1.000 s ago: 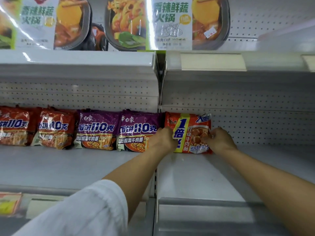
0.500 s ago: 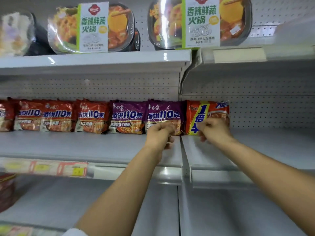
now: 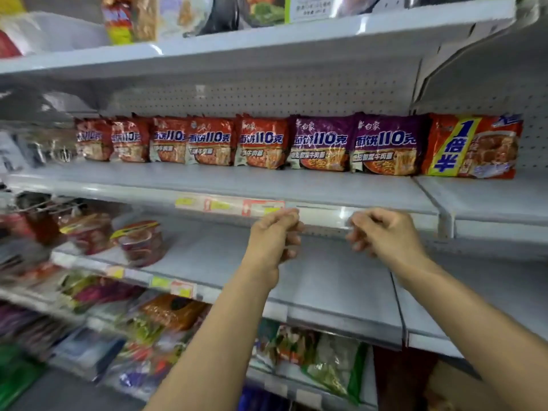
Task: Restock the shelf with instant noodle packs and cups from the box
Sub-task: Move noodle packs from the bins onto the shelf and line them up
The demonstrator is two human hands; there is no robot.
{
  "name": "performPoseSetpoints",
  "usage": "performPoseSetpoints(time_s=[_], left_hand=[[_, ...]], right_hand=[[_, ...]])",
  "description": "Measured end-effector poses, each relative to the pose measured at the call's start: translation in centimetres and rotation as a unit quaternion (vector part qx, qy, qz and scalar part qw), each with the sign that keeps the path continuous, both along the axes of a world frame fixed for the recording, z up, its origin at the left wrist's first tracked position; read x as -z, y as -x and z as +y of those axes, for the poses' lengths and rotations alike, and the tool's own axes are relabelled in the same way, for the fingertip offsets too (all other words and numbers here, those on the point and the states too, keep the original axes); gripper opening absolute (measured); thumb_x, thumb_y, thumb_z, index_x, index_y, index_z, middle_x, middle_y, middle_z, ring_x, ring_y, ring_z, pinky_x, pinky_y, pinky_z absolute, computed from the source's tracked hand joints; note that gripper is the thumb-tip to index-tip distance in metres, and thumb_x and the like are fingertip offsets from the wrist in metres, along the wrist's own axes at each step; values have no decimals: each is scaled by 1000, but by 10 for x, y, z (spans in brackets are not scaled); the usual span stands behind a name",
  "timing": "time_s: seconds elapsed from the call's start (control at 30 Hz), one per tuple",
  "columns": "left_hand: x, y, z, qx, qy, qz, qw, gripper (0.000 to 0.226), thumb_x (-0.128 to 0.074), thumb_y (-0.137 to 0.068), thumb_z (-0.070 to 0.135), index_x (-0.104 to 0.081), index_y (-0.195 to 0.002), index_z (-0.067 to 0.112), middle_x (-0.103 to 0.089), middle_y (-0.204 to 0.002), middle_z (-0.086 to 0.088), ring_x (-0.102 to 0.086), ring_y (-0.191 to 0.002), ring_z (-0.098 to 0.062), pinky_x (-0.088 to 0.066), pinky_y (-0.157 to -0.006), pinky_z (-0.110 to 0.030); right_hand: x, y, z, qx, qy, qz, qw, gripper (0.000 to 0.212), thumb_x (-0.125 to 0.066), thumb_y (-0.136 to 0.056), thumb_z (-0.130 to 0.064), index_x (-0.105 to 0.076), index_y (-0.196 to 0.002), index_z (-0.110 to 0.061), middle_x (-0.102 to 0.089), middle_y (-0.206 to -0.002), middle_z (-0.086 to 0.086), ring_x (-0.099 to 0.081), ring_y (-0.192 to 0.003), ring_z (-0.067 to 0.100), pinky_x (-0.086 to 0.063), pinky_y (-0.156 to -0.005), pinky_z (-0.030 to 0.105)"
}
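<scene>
Orange-red foil noodle pack (image 3: 471,146) stands upright at the row's right end on the grey metal shelf (image 3: 267,185), above and right of both empty, loosely curled hands; right hand (image 3: 385,237) nearer than left hand (image 3: 274,237).

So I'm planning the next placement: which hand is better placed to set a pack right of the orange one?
Probably the right hand: it is empty and hangs nearer the orange pack and the bare shelf beyond it; the left hand sits farther left.
</scene>
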State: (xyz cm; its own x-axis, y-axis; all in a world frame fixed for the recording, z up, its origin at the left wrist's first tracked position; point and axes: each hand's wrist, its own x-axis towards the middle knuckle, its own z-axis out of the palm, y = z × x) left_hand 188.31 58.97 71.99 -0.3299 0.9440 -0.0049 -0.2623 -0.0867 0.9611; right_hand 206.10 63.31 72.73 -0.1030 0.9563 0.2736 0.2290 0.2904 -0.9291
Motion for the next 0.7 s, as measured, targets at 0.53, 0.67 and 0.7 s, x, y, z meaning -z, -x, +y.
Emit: performPoseSetpoints(time_s=[0.53,0.67,0.7], left_hand=[[161,231,-185,-182,201,-64,960,9,-57,-97,21,-66,-95,18,-64,-70,4,-50,-51,-7,-38,-40,-16],[211,255,-212,-213,257,-104,937,11,-58,-96,22,-68,-97,17,-66,-72,4,-52,-51,-8,-42,-50,-21],[227,259,-215,-219,270,-118,930,12,-59,-96,22,-68,-99,16,-66,-72,4,-53,-52,-9,-43,-53,-23]], right_hand=[[169,212,-109,-143,203,-26,968,17,-55,-97,-14,-67,-89,-6,-70,-72,9,-58,-56,19,-42,-46,24],[218,238,-123,-180,252,-67,948,19,-55,-98,-17,-67,-89,-5,-70,-72,7,-58,-59,18,-43,-50,26],[230,243,-124,-186,265,-76,943,19,-55,-98,-17,-68,-90,-6,-70,-74,9,-59,-59,19,-43,-50,26]])
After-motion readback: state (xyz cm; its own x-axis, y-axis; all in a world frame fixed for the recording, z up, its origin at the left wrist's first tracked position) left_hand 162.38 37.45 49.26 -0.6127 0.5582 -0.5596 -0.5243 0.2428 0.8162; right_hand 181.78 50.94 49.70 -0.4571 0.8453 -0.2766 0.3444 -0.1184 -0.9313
